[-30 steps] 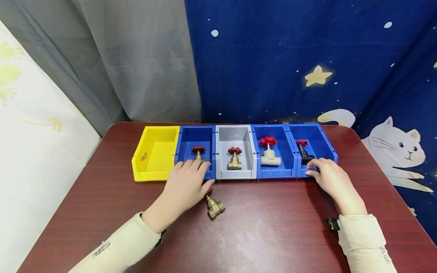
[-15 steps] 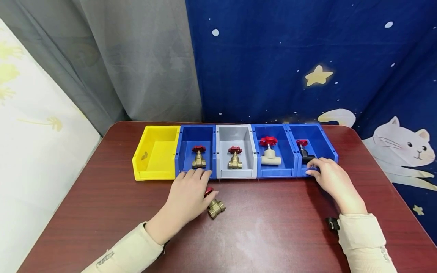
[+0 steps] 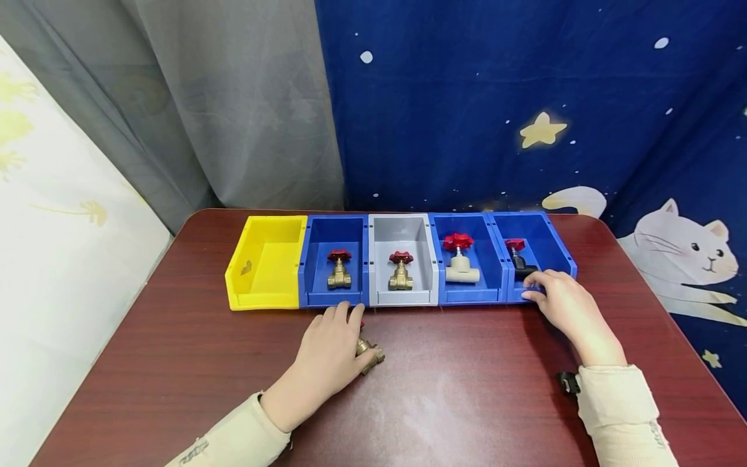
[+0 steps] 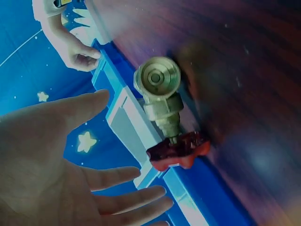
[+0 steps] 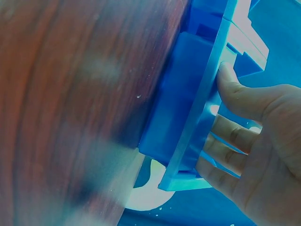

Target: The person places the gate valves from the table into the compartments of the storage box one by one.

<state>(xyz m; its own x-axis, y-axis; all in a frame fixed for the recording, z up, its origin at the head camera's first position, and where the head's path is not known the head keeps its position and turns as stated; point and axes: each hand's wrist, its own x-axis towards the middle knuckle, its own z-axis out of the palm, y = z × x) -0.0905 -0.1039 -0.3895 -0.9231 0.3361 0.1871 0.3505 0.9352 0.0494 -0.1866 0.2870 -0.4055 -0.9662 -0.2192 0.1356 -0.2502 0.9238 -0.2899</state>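
My left hand [image 3: 329, 357] hovers over a brass gate valve [image 4: 157, 84] on the table, fingers spread and nearly straight. In the left wrist view, its red handwheel [image 4: 181, 151] lies beyond my fingertips, with space between thumb and fingers. My hand partly covers this valve in the head view. My right hand [image 3: 566, 311] rests at the front of the rightmost blue bin [image 5: 181, 96]. Its relaxed fingers reach inside and the thumb lies at the rim. Close to those fingers, a black valve [image 3: 525, 271] with a red handwheel sits in that bin.
Bins stand in a row along the table's back: a yellow bin [image 3: 265, 301], a blue bin with a brass valve [image 3: 339, 277], a grey bin with another brass valve [image 3: 401, 279], and a blue bin with a beige valve [image 3: 462, 271]. Curtains hang behind.
My left hand has drawn back from the second bin toward me, over the valve on the table, uncovering the brass valve in that bin. My right hand has stayed in place.
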